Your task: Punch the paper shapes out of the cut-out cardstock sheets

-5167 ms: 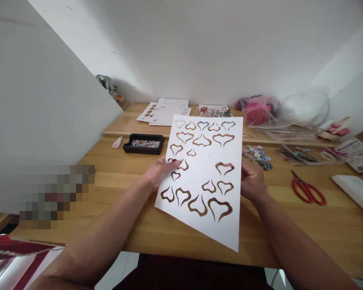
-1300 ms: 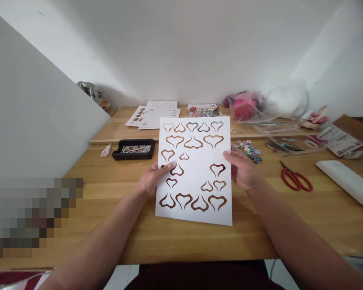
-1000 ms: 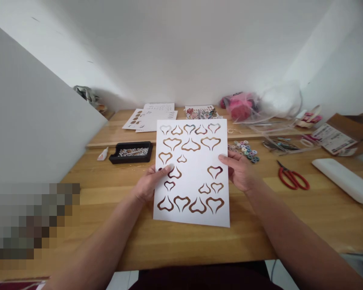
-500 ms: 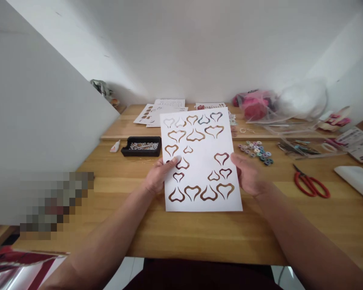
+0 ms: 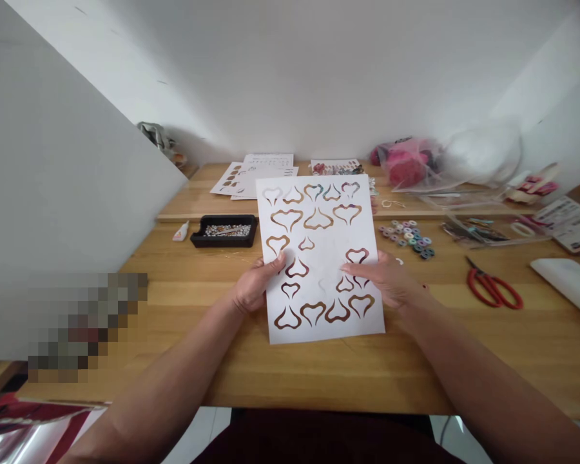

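A white paper sheet [image 5: 326,235] with several heart-like cut-out outlines is held up over the wooden table. Through the cut-outs the things behind show brown or coloured. My left hand [image 5: 258,283] grips its left edge, thumb on the front face and fingers hidden behind. On the right edge my right hand [image 5: 384,277] is closed the same way, its thumb lying further in across the front, partly over a cut-out. The sheet tilts slightly, its top leaning away from me.
A black tray [image 5: 225,241] of small beads and a small white glue bottle [image 5: 180,231] lie left. To the right are thread bobbins [image 5: 406,237], red-handled scissors [image 5: 493,289], a clear plastic box [image 5: 493,235] and a white roll [image 5: 560,283]. Printed papers [image 5: 270,174] rest on the raised back shelf [image 5: 188,200].
My right thumb has slid inward from the sheet's right edge onto its front. The sheet has turned slightly; my left hand keeps its grip.
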The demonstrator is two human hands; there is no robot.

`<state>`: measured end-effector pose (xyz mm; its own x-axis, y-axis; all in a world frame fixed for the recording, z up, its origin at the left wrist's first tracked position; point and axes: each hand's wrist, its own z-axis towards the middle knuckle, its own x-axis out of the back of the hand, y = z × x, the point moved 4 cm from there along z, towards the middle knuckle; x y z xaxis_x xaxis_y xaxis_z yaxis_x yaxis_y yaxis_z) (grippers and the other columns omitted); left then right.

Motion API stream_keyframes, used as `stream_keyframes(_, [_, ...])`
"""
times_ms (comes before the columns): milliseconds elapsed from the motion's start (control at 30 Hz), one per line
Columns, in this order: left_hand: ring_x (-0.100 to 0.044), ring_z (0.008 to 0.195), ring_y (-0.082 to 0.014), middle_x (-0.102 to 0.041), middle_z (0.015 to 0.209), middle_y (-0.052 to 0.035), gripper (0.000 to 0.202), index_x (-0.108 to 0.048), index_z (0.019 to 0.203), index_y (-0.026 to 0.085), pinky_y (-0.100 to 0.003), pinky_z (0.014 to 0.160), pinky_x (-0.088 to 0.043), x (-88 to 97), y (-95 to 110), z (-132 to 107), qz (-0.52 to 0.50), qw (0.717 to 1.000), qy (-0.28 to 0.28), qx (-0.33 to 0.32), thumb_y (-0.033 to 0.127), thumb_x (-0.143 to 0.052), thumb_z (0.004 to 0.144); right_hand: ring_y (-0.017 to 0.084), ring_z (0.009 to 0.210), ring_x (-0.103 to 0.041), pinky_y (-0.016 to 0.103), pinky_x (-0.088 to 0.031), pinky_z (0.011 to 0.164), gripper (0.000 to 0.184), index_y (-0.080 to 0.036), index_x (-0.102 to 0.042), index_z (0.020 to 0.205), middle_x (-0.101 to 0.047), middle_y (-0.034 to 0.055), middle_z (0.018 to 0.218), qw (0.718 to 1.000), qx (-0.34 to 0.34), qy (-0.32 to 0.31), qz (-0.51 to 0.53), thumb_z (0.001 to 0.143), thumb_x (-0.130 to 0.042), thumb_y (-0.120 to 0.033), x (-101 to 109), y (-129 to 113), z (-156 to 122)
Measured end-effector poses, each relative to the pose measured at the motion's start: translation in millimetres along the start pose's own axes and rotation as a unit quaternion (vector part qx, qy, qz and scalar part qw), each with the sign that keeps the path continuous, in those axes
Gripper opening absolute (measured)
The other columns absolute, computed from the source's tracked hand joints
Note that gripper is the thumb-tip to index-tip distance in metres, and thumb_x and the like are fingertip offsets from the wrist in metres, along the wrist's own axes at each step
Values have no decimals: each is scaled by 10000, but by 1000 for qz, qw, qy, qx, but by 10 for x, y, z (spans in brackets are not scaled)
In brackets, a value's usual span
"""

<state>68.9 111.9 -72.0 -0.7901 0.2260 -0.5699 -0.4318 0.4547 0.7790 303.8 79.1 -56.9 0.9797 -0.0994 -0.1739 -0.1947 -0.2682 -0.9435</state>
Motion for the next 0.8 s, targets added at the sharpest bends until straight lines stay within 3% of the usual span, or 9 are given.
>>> stream_keyframes(167, [-735,907,-348,-760,992,-178,465,-666,1052,109,-489,871,-601,-29,7,-3,7,1000,-1,-10,360,-852,709,247,757,-704,431,-573,760,405,-195,-722,902,-760,55,874,1000,-10,14,1,552,-917,-258,2,6,4])
stream_keyframes(367, [-744,854,-328,-764,973,-167,442,-667,1041,116,-478,836,-612,-10,14,15,17,1000,12,-21,350,-850,714,236,742,-707,422,-576,783,309,-178,-747,854,-760,61,841,998,-26,-43,23,600,-890,-278,-4,-8,-5])
stream_keyframes(500, [-745,833,-318,-764,953,-169,463,-673,1045,108,-461,820,-617,38,6,49,10,999,28,-27,345,-863,696,245,745,-719,432,-583,770,287,-190,-749,914,-766,69,863,995,-42,-81,38,695,-849,-348,66,17,15])
stream_keyframes(600, [-745,812,-305,-762,949,-173,457,-674,1042,102,-443,785,-626,56,-7,61,13,999,29,-25,363,-852,712,253,759,-723,450,-586,789,327,-189,-736,943,-768,76,899,995,-46,-84,33,687,-860,-351,85,35,29])
stream_keyframes(700, [-745,821,-304,-763,969,-169,478,-674,1064,112,-441,773,-629,37,-18,43,22,999,27,-25,381,-853,712,295,873,-722,500,-576,850,446,-187,-707,1007,-759,102,1003,999,-26,-39,-2,633,-892,-345,62,28,36])
stream_keyframes(800, [-741,872,-309,-760,1020,-160,486,-673,1105,131,-443,800,-622,-11,-27,7,32,999,24,-35,398,-836,733,318,922,-708,527,-569,852,547,-220,-661,1072,-745,101,1043,995,45,49,-77,604,-903,-369,54,-33,31])
